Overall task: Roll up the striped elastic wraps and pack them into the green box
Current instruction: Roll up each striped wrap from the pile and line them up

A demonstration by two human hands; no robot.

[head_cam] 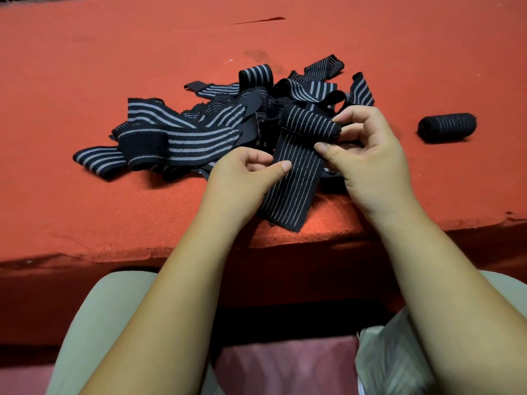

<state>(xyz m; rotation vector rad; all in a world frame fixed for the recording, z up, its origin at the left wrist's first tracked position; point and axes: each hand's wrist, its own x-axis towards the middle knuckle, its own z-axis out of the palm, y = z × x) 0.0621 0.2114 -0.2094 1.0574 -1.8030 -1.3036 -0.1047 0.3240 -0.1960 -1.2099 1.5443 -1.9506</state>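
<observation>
A red cloth [85, 201] covers a wide table, and its front edge hangs just above the person's legs [94, 317] in pale trousers. Between the legs sits something pink [285, 366]; I cannot tell what it is. Two bare arms reach up over the table edge. The left hand [242, 178] pinches the left side of a striped wrap [296, 181] between its thumb and curled fingers. This wrap is black with thin pale lines. Its loose end lies flat on the cloth and points back at the person, just short of the table edge. The right hand [368, 158] is on the other side of the same wrap. Its thumb presses on the right edge of the flat part, and its fingers curl round the right end of the rolled-up part [310, 124], which sits at the top of the strip. So the wrap lies between the two hands, and both hands hold it. Just behind and to the left is a messy pile of loose wraps [199, 129], black with wider grey stripes, touching the held wrap. Off to the right, well apart from the hands, a finished roll [447, 127] lies on its side on the cloth. Far back there is a thin dark mark [259, 20] on the cloth.
</observation>
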